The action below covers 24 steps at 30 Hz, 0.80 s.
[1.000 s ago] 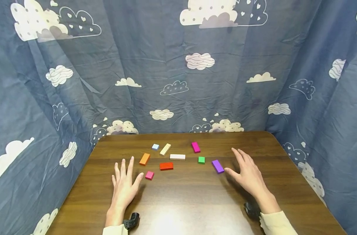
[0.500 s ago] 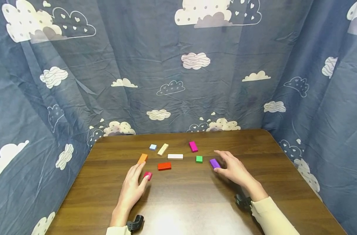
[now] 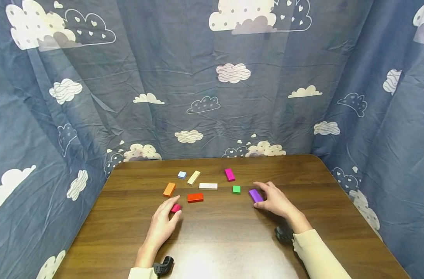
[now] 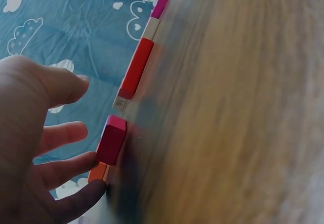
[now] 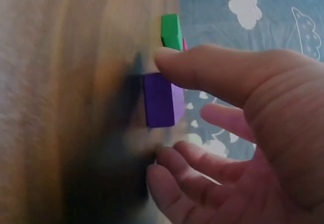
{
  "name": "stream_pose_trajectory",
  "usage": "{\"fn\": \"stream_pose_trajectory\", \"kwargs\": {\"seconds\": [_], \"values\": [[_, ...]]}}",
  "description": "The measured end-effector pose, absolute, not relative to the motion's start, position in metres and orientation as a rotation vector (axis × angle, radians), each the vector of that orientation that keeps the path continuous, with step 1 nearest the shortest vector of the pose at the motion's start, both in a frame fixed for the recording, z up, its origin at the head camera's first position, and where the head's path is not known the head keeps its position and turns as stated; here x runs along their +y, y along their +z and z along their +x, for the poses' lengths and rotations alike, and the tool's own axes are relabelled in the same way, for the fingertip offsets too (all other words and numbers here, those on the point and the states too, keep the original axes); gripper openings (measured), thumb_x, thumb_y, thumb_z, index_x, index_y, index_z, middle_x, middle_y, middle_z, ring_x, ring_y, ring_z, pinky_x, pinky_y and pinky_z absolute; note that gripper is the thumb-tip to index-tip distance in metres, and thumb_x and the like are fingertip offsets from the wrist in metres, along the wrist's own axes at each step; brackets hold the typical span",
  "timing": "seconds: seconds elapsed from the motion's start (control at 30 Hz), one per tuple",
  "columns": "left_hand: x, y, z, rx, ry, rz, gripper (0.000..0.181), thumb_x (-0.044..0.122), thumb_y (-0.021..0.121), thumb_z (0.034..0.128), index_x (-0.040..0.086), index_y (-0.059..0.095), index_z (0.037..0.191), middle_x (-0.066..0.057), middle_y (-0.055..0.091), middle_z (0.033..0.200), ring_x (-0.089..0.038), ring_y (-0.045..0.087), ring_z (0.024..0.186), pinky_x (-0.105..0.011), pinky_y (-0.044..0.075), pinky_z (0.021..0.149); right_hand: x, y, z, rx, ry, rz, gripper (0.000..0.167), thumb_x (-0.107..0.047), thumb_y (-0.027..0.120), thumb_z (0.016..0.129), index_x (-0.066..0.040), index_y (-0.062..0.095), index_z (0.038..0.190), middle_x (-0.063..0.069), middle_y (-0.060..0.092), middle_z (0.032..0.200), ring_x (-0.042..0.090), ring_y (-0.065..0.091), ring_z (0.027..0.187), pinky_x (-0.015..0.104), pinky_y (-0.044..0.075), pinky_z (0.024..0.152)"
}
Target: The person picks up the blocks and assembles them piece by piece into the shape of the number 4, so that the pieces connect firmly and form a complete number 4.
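Note:
In the head view my left hand [image 3: 161, 222] reaches over a small crimson block [image 3: 175, 208]. The left wrist view shows its thumb well apart from that block [image 4: 112, 140], while the fingers spread at its far side, one seeming to touch a corner. My right hand [image 3: 276, 199] arches around a purple block [image 3: 255, 195], thumb on the near side and fingers beyond. From the right wrist, the thumb overlaps one end of the purple block [image 5: 160, 100]; a gap separates the curved fingers from the other end. Both blocks lie on the wooden table [image 3: 218, 228].
Between the hands lie a red block [image 3: 195, 198], a white block [image 3: 208, 186] and a green block [image 3: 236, 190]. Farther back are orange [image 3: 169, 190], light blue [image 3: 182, 175], cream [image 3: 193, 178] and magenta [image 3: 230, 174] blocks. A cloud-patterned curtain [image 3: 170, 77] surrounds the table.
My left hand has moved right and settled over the crimson block, its fingers bending. My right hand has moved left to the purple block, with thumb and fingers now around it. The blocks stay put.

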State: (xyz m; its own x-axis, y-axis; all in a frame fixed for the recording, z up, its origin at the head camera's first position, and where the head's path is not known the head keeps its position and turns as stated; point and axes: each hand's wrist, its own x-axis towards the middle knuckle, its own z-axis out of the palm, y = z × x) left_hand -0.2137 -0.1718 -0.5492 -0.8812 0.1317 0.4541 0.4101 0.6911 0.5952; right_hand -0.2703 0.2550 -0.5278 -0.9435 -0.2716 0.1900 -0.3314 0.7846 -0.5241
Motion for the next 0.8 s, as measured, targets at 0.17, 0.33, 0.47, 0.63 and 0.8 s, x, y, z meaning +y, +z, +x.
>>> {"fn": "stream_pose_trajectory", "kwargs": {"seconds": [0.17, 0.33, 0.47, 0.63, 0.8], "values": [[-0.171, -0.551, -0.215, -2.53, -1.01, -0.412, 0.045, 0.011, 0.075, 0.0902, 0.011, 0.065, 0.134, -0.008, 0.064, 0.133, -0.031, 0.057, 0.125, -0.051, 0.043, 0.104, 0.26, -0.529, -0.279, -2.916, 0.909, 0.505, 0.084, -0.026, 0.093, 0.066, -0.01, 0.058, 0.14, 0.012, 0.059, 0.106, 0.024, 0.054, 0.095, 0.039, 0.045, 0.075], [-0.171, -0.554, -0.216, -2.548, -0.952, -0.419, 0.039, 0.01, 0.075, 0.0903, 0.009, 0.068, 0.128, -0.008, 0.067, 0.128, -0.03, 0.06, 0.121, -0.049, 0.045, 0.102, 0.265, -0.529, -0.283, -2.96, 0.941, 0.521, 0.081, -0.027, 0.093, 0.065, -0.013, 0.06, 0.138, 0.012, 0.057, 0.103, 0.024, 0.053, 0.09, 0.037, 0.043, 0.073], [-0.172, -0.555, -0.217, -2.539, -0.914, -0.452, 0.03, 0.005, 0.074, 0.0897, 0.008, 0.072, 0.12, -0.01, 0.068, 0.125, -0.03, 0.061, 0.119, -0.049, 0.045, 0.102, 0.266, -0.529, -0.283, -2.95, 0.975, 0.535, 0.075, -0.023, 0.093, 0.066, -0.014, 0.064, 0.134, 0.012, 0.055, 0.102, 0.025, 0.054, 0.086, 0.037, 0.043, 0.072], [-0.175, -0.555, -0.217, -2.549, -0.883, -0.476, 0.027, 0.002, 0.074, 0.0886, 0.008, 0.075, 0.115, -0.012, 0.068, 0.126, -0.031, 0.061, 0.119, -0.051, 0.045, 0.101, 0.267, -0.53, -0.284, -2.945, 0.98, 0.549, 0.071, -0.02, 0.092, 0.067, -0.014, 0.065, 0.132, 0.012, 0.055, 0.102, 0.024, 0.054, 0.083, 0.037, 0.044, 0.073], [-0.175, -0.556, -0.215, -2.58, -0.841, -0.465, 0.03, 0.003, 0.074, 0.0889, 0.008, 0.075, 0.118, -0.008, 0.068, 0.128, -0.027, 0.062, 0.12, -0.049, 0.047, 0.101, 0.268, -0.532, -0.284, -2.953, 0.985, 0.536, 0.069, -0.02, 0.092, 0.067, -0.015, 0.065, 0.13, 0.012, 0.054, 0.102, 0.024, 0.054, 0.082, 0.037, 0.043, 0.073]]}}
